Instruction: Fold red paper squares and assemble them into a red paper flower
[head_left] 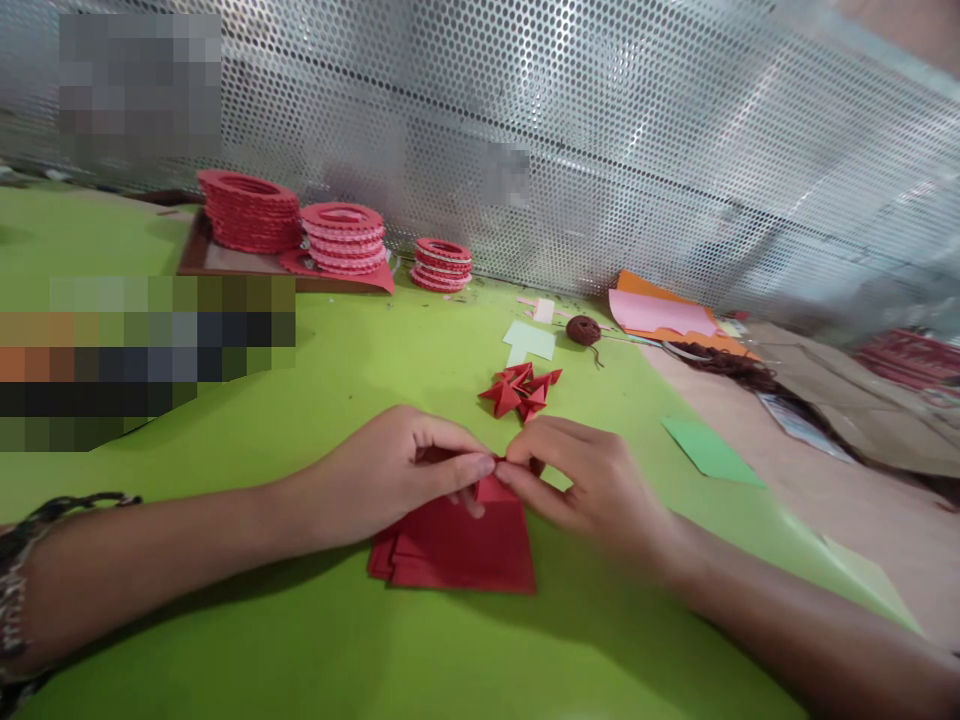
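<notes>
Dark braided bracelet (30,560), bare forearms

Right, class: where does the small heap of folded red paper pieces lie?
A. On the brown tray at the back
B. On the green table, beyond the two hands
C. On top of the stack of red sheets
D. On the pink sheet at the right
B: the folded red pieces lie on the green table, just beyond the left hand and right hand, which pinch a red piece over the stack of red sheets.
</notes>
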